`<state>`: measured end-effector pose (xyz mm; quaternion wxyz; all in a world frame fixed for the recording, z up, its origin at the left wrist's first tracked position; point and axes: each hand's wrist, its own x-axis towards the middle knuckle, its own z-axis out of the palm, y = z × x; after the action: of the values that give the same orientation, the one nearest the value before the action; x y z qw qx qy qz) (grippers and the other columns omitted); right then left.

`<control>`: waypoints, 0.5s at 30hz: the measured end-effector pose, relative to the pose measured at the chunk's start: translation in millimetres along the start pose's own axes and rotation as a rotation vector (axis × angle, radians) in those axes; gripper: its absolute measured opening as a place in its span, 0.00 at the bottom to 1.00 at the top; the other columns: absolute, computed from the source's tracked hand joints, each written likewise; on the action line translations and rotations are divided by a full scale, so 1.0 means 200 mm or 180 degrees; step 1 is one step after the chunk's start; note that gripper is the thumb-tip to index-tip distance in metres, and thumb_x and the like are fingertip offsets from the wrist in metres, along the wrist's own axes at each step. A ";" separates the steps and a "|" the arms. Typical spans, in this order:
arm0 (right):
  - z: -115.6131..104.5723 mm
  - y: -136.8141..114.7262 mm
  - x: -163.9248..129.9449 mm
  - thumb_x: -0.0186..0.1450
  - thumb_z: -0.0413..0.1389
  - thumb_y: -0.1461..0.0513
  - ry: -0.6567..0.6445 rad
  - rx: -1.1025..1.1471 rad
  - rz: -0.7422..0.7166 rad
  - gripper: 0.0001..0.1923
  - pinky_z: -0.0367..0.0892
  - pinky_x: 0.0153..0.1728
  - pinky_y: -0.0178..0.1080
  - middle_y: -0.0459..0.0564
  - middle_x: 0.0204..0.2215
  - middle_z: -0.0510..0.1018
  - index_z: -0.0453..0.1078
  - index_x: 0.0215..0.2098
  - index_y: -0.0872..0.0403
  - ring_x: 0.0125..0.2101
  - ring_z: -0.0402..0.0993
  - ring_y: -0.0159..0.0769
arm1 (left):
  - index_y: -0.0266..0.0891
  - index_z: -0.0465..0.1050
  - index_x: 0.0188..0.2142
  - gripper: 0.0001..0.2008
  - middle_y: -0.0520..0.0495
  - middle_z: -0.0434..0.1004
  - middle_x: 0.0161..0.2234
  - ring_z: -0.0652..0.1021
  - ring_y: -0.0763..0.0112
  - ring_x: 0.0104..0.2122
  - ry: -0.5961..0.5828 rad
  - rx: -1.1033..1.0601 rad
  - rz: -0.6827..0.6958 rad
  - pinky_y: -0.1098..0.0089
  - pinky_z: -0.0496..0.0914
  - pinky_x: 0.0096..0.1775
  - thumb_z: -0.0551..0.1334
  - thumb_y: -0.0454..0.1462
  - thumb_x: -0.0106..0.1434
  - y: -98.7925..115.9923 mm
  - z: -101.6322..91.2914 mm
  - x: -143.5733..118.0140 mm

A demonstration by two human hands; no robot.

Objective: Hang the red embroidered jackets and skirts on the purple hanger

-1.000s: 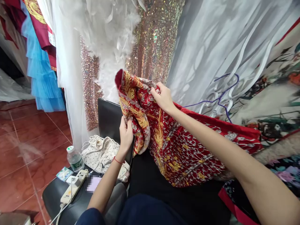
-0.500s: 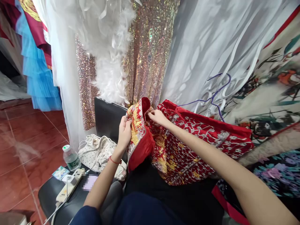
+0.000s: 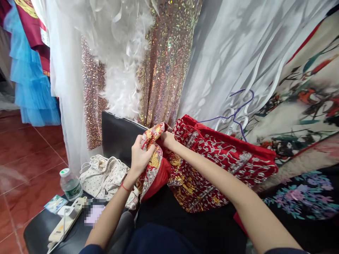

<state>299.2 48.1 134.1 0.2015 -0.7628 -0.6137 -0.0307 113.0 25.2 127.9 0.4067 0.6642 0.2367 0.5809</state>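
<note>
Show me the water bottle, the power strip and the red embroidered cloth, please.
Bottle (image 3: 69,184): head view, on its labelled body.
Power strip (image 3: 65,224): head view, middle of its white casing.
Red cloth (image 3: 219,157): head view, on the silver-embroidered top fold.

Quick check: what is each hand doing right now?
Left hand: closed on the red garment with gold and silver embroidery.
Right hand: closed on the same garment.

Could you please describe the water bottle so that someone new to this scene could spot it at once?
Start at the black seat at lower left. On its far edge, beside the white spotted bag, stands the water bottle: small, clear plastic, upright, the only thing there with a white cap and green label.
</note>
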 end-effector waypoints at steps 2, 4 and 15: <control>-0.04 0.00 0.04 0.67 0.53 0.66 -0.0030 -0.0432 -0.0047 0.11 0.70 0.49 0.44 0.66 0.45 0.81 0.76 0.43 0.59 0.48 0.79 0.51 | 0.40 0.65 0.32 0.08 0.57 0.68 0.26 0.68 0.75 0.26 0.0211 -0.0071 0.0007 0.74 0.64 0.32 0.65 0.36 0.55 0.02 -0.02 0.01; -0.08 0.01 0.09 0.67 0.52 0.67 -0.0118 -0.0714 -0.0287 0.14 0.68 0.50 0.42 0.67 0.49 0.79 0.74 0.48 0.61 0.51 0.77 0.50 | 0.40 0.64 0.32 0.09 0.58 0.67 0.26 0.68 0.76 0.25 0.0379 -0.0050 0.0037 0.75 0.64 0.30 0.65 0.36 0.56 0.06 -0.04 -0.01; -0.36 0.19 0.60 0.69 0.52 0.68 -0.0246 -0.1714 -0.1439 0.10 0.60 0.49 0.39 0.56 0.45 0.82 0.75 0.43 0.56 0.46 0.78 0.40 | 0.43 0.62 0.35 0.06 0.58 0.73 0.25 0.72 0.75 0.22 -0.0248 0.0303 -0.0069 0.75 0.67 0.29 0.61 0.37 0.62 0.09 0.14 -0.03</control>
<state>379.0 127.2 224.7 -0.0421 -0.6340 -0.7441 -0.2063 135.8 2.2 139.8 0.3899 0.7022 0.2553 0.5382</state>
